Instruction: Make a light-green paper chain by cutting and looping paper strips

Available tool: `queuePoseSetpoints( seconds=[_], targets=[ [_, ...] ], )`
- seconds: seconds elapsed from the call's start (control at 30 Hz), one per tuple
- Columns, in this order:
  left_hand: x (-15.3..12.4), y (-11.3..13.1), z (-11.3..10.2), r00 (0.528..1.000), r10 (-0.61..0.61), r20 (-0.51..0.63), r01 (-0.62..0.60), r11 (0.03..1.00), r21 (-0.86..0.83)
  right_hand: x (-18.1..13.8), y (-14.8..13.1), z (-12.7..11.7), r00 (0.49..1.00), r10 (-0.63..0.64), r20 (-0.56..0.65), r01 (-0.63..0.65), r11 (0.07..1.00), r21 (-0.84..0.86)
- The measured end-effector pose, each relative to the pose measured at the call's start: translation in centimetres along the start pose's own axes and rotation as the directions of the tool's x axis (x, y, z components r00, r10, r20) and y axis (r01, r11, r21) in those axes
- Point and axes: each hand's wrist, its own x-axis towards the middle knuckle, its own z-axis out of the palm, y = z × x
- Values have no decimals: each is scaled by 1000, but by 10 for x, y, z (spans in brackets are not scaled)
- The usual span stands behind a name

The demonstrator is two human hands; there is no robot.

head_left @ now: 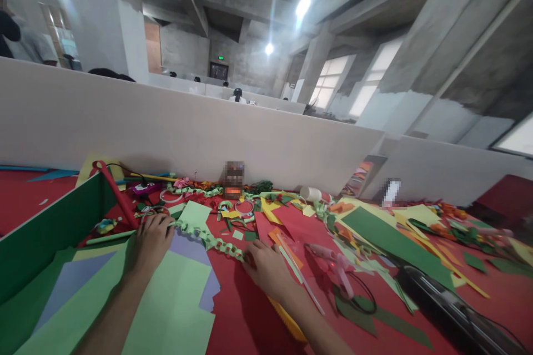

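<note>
A light green paper chain (208, 239) of small linked loops stretches between my two hands, over the red table (227, 297). My left hand (154, 236) has its fingers closed on the chain's left end, above light green (179, 294) and lilac paper sheets (189, 248). At the chain's right end, my right hand (266, 263) has its fingers curled around the last loops. Beside my right hand lie an orange paper piece (287, 247) and a thin white stick (310, 291). A pink glue gun (333, 266) rests further right.
A green-sided box (45, 227) stands at the left. Paper scraps and further chains (200, 191) line the white partition (187, 133). A long black device (449, 299) lies at the right, near dark green sheets (395, 238). A white roll (310, 194) stands at the back.
</note>
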Motion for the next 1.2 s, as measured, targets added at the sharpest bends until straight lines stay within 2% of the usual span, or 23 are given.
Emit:
queuePoseSetpoints(
  seconds=[0.2,0.43,0.6,0.77,0.83,0.87,0.9,0.97,1.07,1.2],
  targets=[
    [0,-1,2,1000,-4,3,4,1000,11,-5,3,-4,1000,15,-13,-15,1000,23],
    [0,-1,1,1000,-18,15,18,1000,11,-7,-1,-2,997,-71,18,71,997,20],
    [0,1,-1,999,-26,23,26,1000,-3,-6,4,-13,997,-78,17,79,997,-21],
    [6,7,-20,999,-11,30,11,1000,-27,-17,9,-25,998,-65,-14,65,997,35],
    [6,11,-35,995,52,87,-43,994,-105,-31,12,-26,999,-35,-40,38,996,76],
    [4,14,-43,977,132,165,-98,975,-200,-40,13,-24,999,-20,-50,24,996,88],
    [0,18,-50,931,241,275,-150,938,-314,-50,15,-22,999,-10,-50,14,996,92],
    [-9,28,-63,805,379,457,-163,881,-444,-69,18,-13,999,27,-22,-25,998,65],
    [-21,44,-73,690,405,600,-165,895,-415,-90,20,8,996,90,-27,-91,996,-20],
    [-19,57,-74,587,375,717,-159,922,-352,-96,22,33,990,112,-88,-120,989,-89]
  ],
)
